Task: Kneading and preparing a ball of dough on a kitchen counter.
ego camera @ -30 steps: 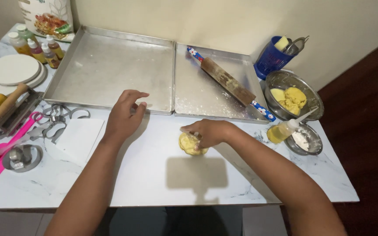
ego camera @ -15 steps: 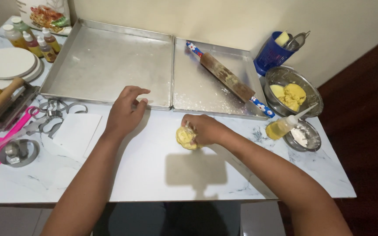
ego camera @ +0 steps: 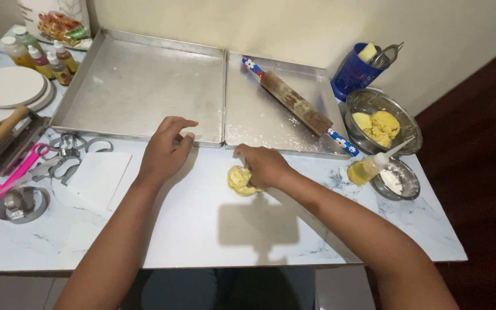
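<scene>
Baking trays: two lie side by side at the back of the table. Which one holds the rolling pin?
The smaller tray on the right holds the rolling pin, lying diagonally across it; the larger tray on the left holds nothing.

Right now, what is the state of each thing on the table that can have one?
Right hand: closed on the dough ball.
Left hand: empty, resting on the table.
Big tray: empty, floured.
Small tray: holds the rolling pin.
Steel bowl: holds dough.
Squeeze bottle: lying tilted on the flour bowl.
</scene>
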